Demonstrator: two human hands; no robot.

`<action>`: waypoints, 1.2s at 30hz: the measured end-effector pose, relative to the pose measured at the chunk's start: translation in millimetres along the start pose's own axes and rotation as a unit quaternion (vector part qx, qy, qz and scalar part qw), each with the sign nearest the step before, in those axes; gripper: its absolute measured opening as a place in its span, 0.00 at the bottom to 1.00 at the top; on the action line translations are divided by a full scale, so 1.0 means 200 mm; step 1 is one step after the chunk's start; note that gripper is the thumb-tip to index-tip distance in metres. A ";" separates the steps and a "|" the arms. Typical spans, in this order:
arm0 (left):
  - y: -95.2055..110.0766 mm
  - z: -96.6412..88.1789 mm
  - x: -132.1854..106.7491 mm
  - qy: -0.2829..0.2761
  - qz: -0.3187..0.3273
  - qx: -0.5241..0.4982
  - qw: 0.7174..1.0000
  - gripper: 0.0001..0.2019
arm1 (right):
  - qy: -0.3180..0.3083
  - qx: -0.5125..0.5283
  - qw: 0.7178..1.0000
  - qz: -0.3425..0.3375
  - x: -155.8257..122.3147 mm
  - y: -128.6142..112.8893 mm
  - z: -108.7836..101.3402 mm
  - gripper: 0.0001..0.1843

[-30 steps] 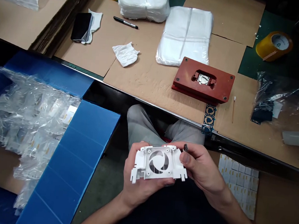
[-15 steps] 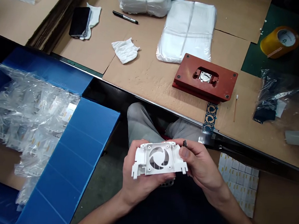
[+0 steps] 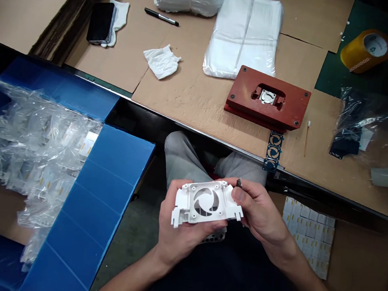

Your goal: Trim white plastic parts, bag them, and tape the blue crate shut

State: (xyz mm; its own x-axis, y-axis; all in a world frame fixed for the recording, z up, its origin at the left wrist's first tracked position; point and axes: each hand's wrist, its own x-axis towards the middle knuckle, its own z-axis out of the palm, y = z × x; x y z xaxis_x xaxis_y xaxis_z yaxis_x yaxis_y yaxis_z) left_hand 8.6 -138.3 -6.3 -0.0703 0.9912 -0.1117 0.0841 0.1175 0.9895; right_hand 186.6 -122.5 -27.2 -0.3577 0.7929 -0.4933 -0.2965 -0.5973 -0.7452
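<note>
A white plastic fan housing (image 3: 205,203) with a round vaned opening is held over my lap by both hands. My left hand (image 3: 176,234) cups it from below and the left, fingers wrapped under it. My right hand (image 3: 259,212) grips its right end, thumb on top, with a small dark piece (image 3: 239,183) pinched at the fingertips. A second white part peeks out underneath the housing (image 3: 216,236). On the table ahead lies a red-brown jig block (image 3: 248,100) with a small metal part (image 3: 266,96) in its recess.
A blue corrugated bin (image 3: 108,192) full of clear bagged parts stands at the left. White labelled boxes (image 3: 312,233) fill a carton at the right. The cardboard-covered table (image 3: 191,95) bears white bag stacks, a crumpled tissue, a phone, a pen, yellow tape and blue fan stickers (image 3: 272,152).
The housing and both hands have crept slightly upward and left in view; the grip is unchanged. The view has shifted a little, so the table things sit lower in the frame.
</note>
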 end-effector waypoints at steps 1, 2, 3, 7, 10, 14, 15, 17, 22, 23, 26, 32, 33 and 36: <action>0.00 0.00 0.00 0.000 -0.001 -0.003 1.000 0.27 | 0.000 -0.002 1.000 -0.002 0.00 0.00 0.00 0.18; 0.00 0.00 0.00 -0.002 -0.003 -0.007 1.000 0.27 | -0.002 -0.003 1.000 -0.003 0.00 -0.01 0.00 0.18; 0.00 0.00 0.00 -0.004 -0.004 -0.011 1.000 0.27 | -0.006 -0.003 1.000 -0.005 0.00 -0.01 0.01 0.18; -0.02 0.00 -0.01 -0.003 0.005 -0.031 0.999 0.29 | -0.033 -0.010 0.999 -0.016 -0.01 -0.03 0.01 0.19; -0.05 0.00 -0.02 -0.004 0.022 -0.053 0.998 0.30 | -0.042 -0.022 0.998 -0.029 -0.02 -0.05 0.02 0.21; -0.06 -0.01 -0.02 -0.018 0.042 -0.056 0.997 0.30 | -0.053 -0.025 0.997 -0.041 -0.03 -0.06 0.02 0.20; -0.07 -0.01 -0.02 -0.020 0.048 -0.054 0.997 0.30 | -0.056 -0.027 0.997 -0.043 -0.03 -0.06 0.02 0.20; -0.07 -0.01 -0.02 -0.020 0.060 -0.053 0.997 0.31 | -0.057 -0.034 0.996 -0.051 -0.03 -0.06 0.02 0.20; -0.05 -0.02 0.00 -0.007 0.050 -0.017 0.999 0.31 | -0.030 -0.049 0.997 -0.045 -0.02 -0.07 0.03 0.19; -0.03 -0.02 0.01 -0.003 0.040 -0.002 0.999 0.31 | -0.017 -0.057 0.997 -0.043 -0.02 -0.08 0.03 0.18; 0.02 -0.01 0.04 0.000 0.031 0.032 0.999 0.29 | 0.016 -0.070 0.997 -0.038 -0.01 -0.15 0.03 0.17; 0.08 -0.01 0.04 -0.021 0.023 0.031 0.999 0.29 | -0.029 -0.043 0.998 0.046 -0.07 -0.28 0.00 0.21; 0.09 -0.02 0.04 -0.028 0.024 0.029 0.999 0.29 | -0.037 -0.043 0.997 0.058 -0.08 -0.29 0.00 0.22; 0.09 -0.02 0.02 -0.035 0.027 0.029 0.999 0.29 | -0.065 -0.069 0.993 0.066 -0.11 -0.33 -0.01 0.26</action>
State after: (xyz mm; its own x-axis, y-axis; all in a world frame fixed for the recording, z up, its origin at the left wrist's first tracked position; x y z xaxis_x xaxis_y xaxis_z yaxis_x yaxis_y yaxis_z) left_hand 5.5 -131.8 11.1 0.0059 0.9978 -0.0657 0.1440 0.0642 0.9875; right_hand 216.6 -99.1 31.9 -0.4992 0.6807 -0.5361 -0.1182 -0.6664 -0.7362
